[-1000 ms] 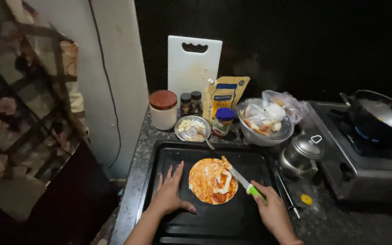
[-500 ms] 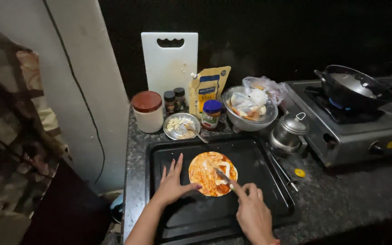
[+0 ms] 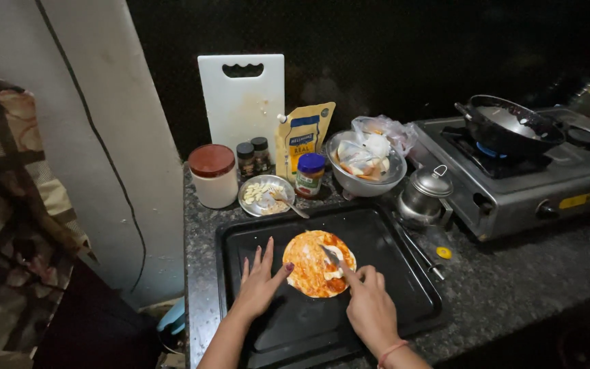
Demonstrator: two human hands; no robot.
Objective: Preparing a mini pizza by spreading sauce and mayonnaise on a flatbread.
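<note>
- the small round flatbread (image 3: 317, 264), coated in red sauce with a white smear, lies flat near the middle of the black baking tray (image 3: 404, 301) on the dark counter.
- left hand (image 3: 262, 279) is spread flat on the tray, thumb touching the bread's edge to steady it.
- right hand (image 3: 369, 307) is closed around a knife (image 3: 330, 256), blade laid across the sauce.
- the bread looks thin, light and floppy, its top wet and slippery; best held by the bare rim.

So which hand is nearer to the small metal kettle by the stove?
Right. The right hand works over the sauced flatbread, below-left of the kettle; the left hand rests farther left on the black tray.
</note>
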